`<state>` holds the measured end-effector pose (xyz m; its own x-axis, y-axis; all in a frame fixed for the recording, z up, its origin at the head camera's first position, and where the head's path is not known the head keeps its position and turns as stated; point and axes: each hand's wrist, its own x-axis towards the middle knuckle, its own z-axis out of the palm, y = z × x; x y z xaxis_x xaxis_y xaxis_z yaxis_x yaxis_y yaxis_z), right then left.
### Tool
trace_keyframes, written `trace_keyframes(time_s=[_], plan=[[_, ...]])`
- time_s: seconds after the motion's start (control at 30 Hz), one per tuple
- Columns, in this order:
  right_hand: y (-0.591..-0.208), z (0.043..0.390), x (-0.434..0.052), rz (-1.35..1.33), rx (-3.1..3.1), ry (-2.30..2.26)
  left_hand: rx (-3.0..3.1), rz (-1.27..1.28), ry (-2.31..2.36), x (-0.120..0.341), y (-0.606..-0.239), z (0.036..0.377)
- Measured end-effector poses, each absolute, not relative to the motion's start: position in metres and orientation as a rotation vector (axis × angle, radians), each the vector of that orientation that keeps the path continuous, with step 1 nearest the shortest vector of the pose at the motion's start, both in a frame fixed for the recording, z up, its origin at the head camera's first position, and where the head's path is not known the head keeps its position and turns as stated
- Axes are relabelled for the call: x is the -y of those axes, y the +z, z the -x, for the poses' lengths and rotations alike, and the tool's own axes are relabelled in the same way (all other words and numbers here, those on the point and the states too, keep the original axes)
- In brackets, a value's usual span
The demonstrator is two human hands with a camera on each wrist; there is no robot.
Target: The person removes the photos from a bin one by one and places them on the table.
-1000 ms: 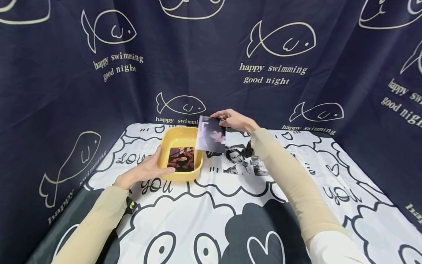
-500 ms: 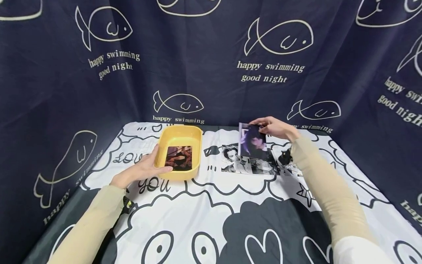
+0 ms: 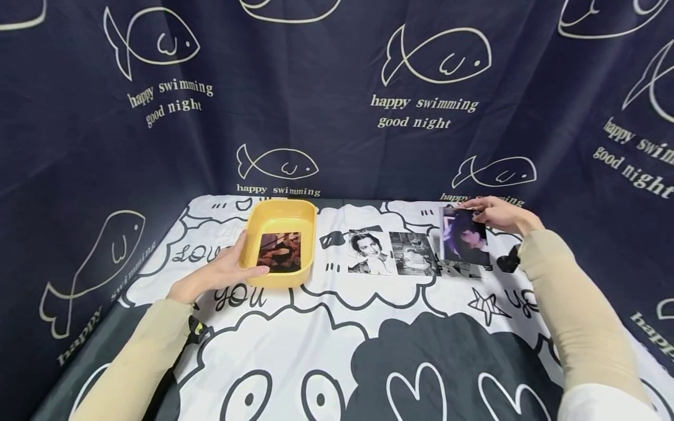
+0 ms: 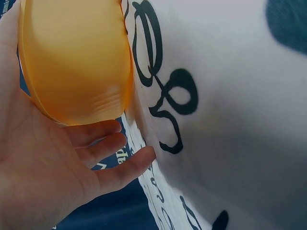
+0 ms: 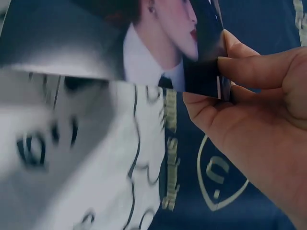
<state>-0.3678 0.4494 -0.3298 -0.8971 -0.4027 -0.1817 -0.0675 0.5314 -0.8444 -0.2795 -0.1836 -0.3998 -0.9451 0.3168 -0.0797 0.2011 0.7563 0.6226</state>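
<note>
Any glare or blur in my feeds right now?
Head: bright sheen inside the yellow box, curtain lettering legible; left wrist: soft shadow across the white tablecloth; right wrist: tablecloth prints blurred at left, pale glare on the held photo.

Yellow tub (image 3: 284,222) is sitting upright on the left, brownish photo (image 3: 280,252) lying in its near end; purple-and-black photo (image 3: 463,237) is hovering on the right, partly covering a greyish print (image 3: 463,269) beside two black-and-white pictures (image 3: 370,252).
</note>
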Motion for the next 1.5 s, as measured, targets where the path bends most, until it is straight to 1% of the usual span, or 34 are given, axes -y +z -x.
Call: trace_keyframes(time_s=[0.23,0.57,0.63,0.87,0.97,1.2,1.5], plan=[[-0.337,0.355,-0.490,0.238,-2.499,-1.230,-2.773,-0.408,0.921,0.187,-0.401,0.279],[-0.348,0.342,-0.523,0.091,-2.547,-1.133,-2.760,-0.435,0.961,0.187,-0.403,0.275],[-0.349,0.341,-0.524,0.085,-2.594,-1.087,-2.763,-0.436,0.955,0.186,-0.403,0.274],[-0.351,0.342,-0.515,0.297,-2.950,-0.668,-2.782,-0.426,0.917,0.185,-0.402,0.275],[-0.356,0.344,-0.510,0.326,-3.034,-0.579,-2.787,-0.432,0.901,0.184,-0.401,0.276],[-0.379,0.348,-0.503,0.236,-3.157,-0.493,-2.778,-0.416,0.914,0.181,-0.401,0.277],[-0.398,0.350,-0.501,0.175,-3.224,-0.523,-2.780,-0.419,0.923,0.182,-0.401,0.278]])
